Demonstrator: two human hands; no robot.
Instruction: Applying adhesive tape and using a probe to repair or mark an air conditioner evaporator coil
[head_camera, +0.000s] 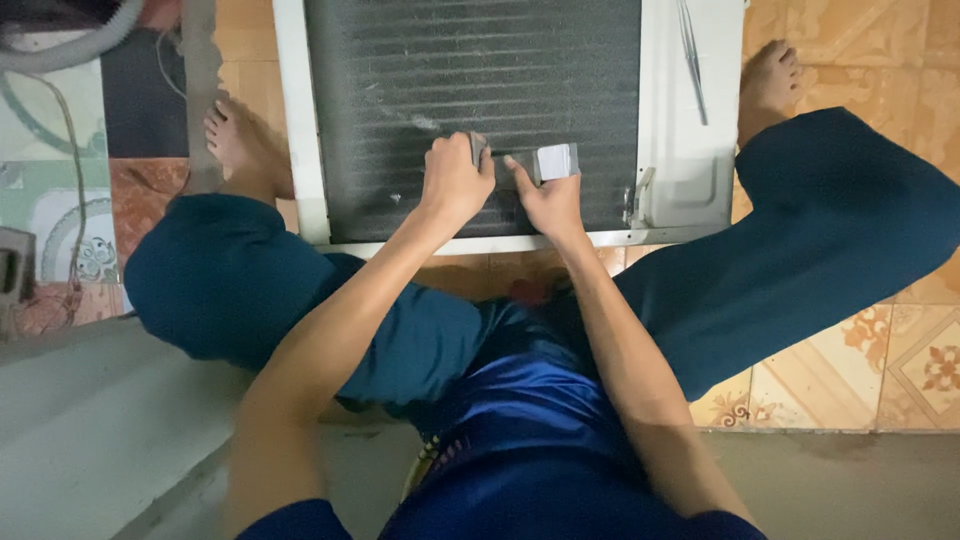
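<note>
While gripped, comb (553, 162) between hands (455, 180).

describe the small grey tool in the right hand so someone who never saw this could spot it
Start at the big white-framed unit lying on the tiled floor, its dark finned grille facing up. Near the grille's lower edge both hands meet; the right hand pinches a small pale grey rectangular tool. It is the palest, blockiest piece on the dark fins, unlike the thin metal tweezers lying on the white side panel.
</note>
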